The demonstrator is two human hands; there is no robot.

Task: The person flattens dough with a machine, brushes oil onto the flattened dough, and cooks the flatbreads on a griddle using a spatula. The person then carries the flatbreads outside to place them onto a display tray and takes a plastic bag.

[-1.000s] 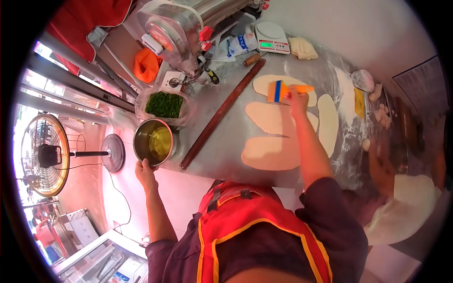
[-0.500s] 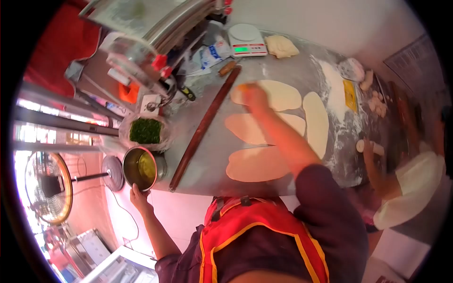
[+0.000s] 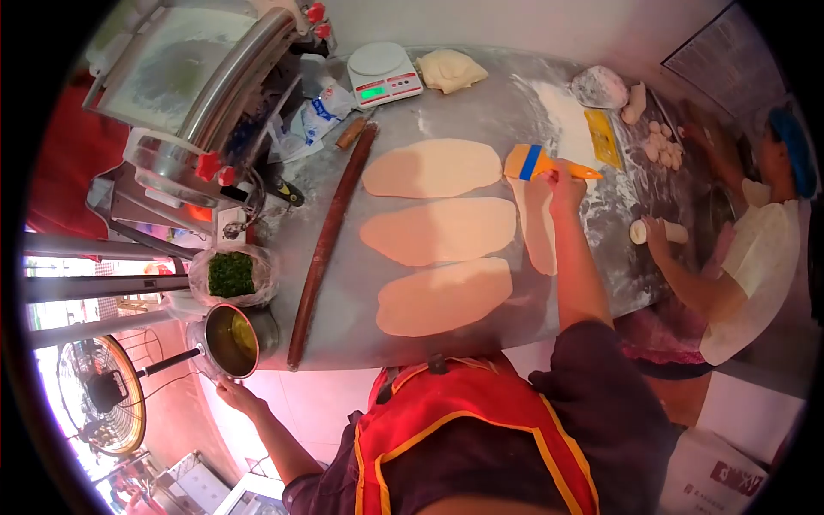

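My right hand (image 3: 562, 184) grips a flat pastry brush (image 3: 524, 161) with an orange handle and a blue band. Its bristles are at the top end of the upright dough sheet (image 3: 539, 232). Left of it, three oval dough sheets lie stacked in a column: the upper (image 3: 433, 169), the middle (image 3: 438, 232) and the lower (image 3: 445, 296). At the table's left edge, my left hand (image 3: 240, 397) holds a metal pot (image 3: 266, 330) by its near side, fingers partly hidden. The pot is tilted towards me, with yellowish liquid inside.
A long rolling pin (image 3: 330, 245) lies left of the dough. Chopped greens (image 3: 232, 275) sit beside the pot. Behind are a scale (image 3: 384, 73), a dough lump (image 3: 451, 70) and a roller machine (image 3: 240, 77). A co-worker (image 3: 755, 275) handles a dough roll (image 3: 674, 232) at right.
My right hand has moved with the brush from the upper dough sheet to the upright sheet on the right. The view has shifted; my left hand stays at the pot.
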